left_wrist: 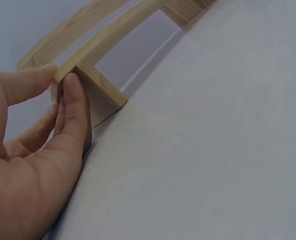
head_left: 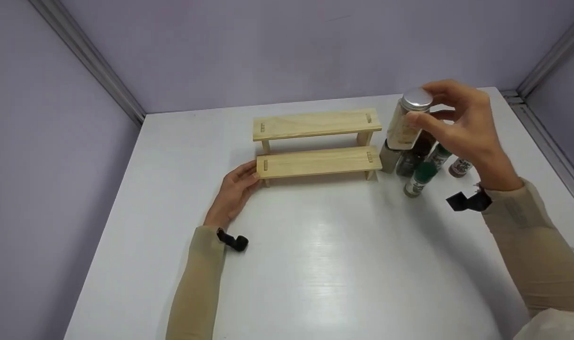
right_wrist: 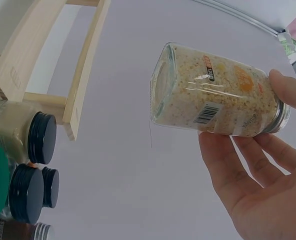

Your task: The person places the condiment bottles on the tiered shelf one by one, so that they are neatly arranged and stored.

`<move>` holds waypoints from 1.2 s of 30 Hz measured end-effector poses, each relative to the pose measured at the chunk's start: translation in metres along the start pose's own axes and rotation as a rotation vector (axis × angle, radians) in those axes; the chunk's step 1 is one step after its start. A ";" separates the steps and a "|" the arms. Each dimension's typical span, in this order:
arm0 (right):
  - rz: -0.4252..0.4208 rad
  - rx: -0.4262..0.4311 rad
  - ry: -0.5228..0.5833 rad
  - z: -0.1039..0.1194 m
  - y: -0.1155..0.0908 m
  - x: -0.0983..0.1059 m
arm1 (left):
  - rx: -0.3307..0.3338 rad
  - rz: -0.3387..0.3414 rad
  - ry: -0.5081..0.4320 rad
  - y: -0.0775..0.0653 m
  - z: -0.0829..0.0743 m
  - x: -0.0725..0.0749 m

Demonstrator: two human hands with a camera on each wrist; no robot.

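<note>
My right hand (head_left: 466,123) grips a clear glass jar (right_wrist: 213,90) near its silver lid (head_left: 417,97), thumb on one side and fingers on the other. Pale grainy seasoning fills the jar, and it is held up above a group of spice bottles. My left hand (head_left: 235,191) pinches the left end of the lower step of a two-step wooden rack (head_left: 315,163). In the left wrist view the thumb lies on the board's end (left_wrist: 63,82) and the fingers reach underneath, beside the leg (left_wrist: 103,90).
Several spice bottles stand right of the rack, among them a green-capped bottle (head_left: 421,177), a black-lidded jar (right_wrist: 42,137) and a small bottle (head_left: 460,167) farther right. All rest on a white table (head_left: 291,264), with a pale wall (head_left: 287,52) behind it.
</note>
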State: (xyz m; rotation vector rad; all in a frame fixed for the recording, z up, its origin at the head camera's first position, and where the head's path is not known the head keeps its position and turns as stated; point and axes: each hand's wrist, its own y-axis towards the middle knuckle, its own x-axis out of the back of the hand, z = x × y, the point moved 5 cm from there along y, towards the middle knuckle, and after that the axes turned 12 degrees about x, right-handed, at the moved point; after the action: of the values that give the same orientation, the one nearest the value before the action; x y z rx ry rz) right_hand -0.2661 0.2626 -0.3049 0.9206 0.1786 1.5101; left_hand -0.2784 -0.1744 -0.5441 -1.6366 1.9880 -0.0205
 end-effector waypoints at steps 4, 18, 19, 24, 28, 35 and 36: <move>0.006 0.015 0.017 0.007 0.009 -0.012 | -0.007 -0.015 0.004 -0.001 -0.001 0.000; 0.056 0.081 0.015 0.035 0.045 -0.056 | 0.000 0.001 -0.029 -0.003 0.002 -0.001; 0.062 0.084 0.017 0.036 0.048 -0.060 | -0.002 0.003 -0.032 -0.003 0.002 -0.001; 0.082 0.107 0.037 0.041 0.060 -0.077 | -0.008 -0.001 -0.038 -0.002 0.002 -0.002; 0.098 0.102 0.045 0.041 0.068 -0.090 | -0.008 -0.007 -0.043 -0.002 0.002 -0.002; 0.117 0.095 0.061 0.041 0.081 -0.111 | -0.011 0.003 -0.047 -0.001 0.003 -0.004; 0.119 0.094 0.064 0.041 0.082 -0.114 | -0.011 0.001 -0.043 -0.001 0.003 -0.004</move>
State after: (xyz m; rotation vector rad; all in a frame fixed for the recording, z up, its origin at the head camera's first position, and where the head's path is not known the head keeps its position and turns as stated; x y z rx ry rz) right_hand -0.3167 0.1282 -0.2764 0.9727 0.2462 1.6537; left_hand -0.2753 -0.1698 -0.5443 -1.6289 1.9601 0.0260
